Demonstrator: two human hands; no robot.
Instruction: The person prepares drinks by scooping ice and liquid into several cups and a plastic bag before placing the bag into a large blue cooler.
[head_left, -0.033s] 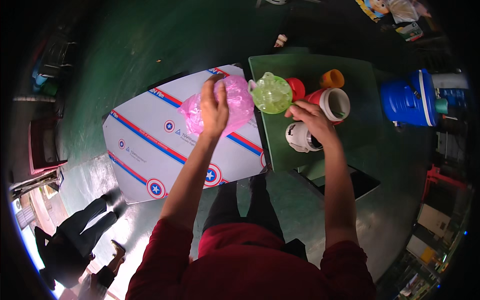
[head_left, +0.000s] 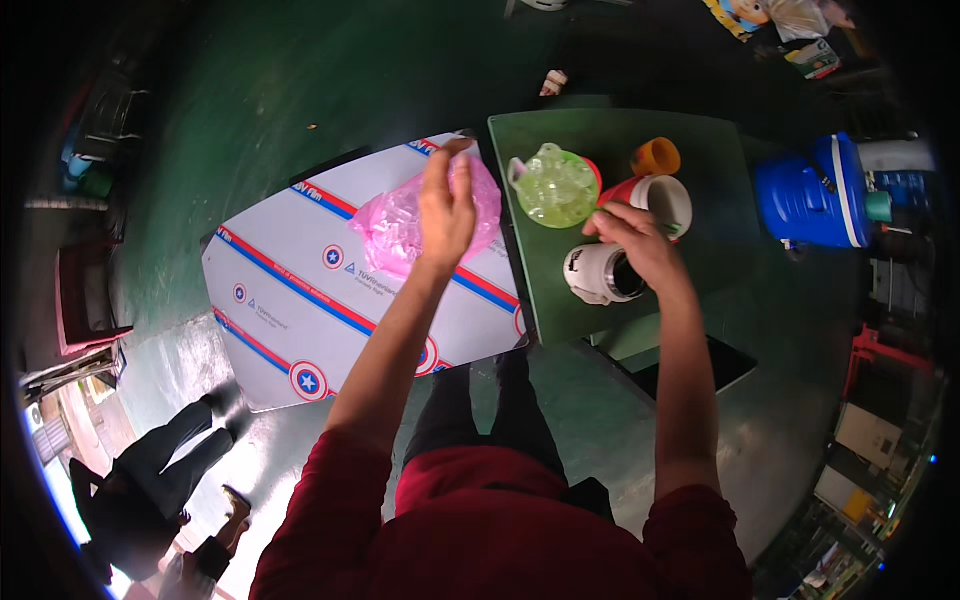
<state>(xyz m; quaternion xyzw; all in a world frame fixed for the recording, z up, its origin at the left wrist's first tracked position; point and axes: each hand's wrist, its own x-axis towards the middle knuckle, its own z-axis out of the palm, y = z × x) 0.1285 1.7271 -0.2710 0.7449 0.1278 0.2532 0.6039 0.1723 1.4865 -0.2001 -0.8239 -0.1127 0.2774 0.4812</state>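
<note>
Pink plastic bag (head_left: 390, 225), with something clear showing through it, lies near the far right corner of the striped board (head_left: 290, 275), as it did a moment ago. From where I stand, the person's left hand (head_left: 447, 212) is over it, as before, fingers loosely bent; I can't tell whether they grip the plastic.

What has changed is the green bowl (head_left: 556, 190) of clear pieces: its handle reached over the near-left edge of the green table (head_left: 570, 322) earlier, and now it sits farther right, covering more of the red round thing (head_left: 595, 170) behind it. The right hand (head_left: 642, 243) has its fingers curled together between bowl and white flask (head_left: 594, 272); whether they pinch anything I can't tell. Red cup (head_left: 617, 191) and orange cup (head_left: 656, 157) stand about where they were.
</note>
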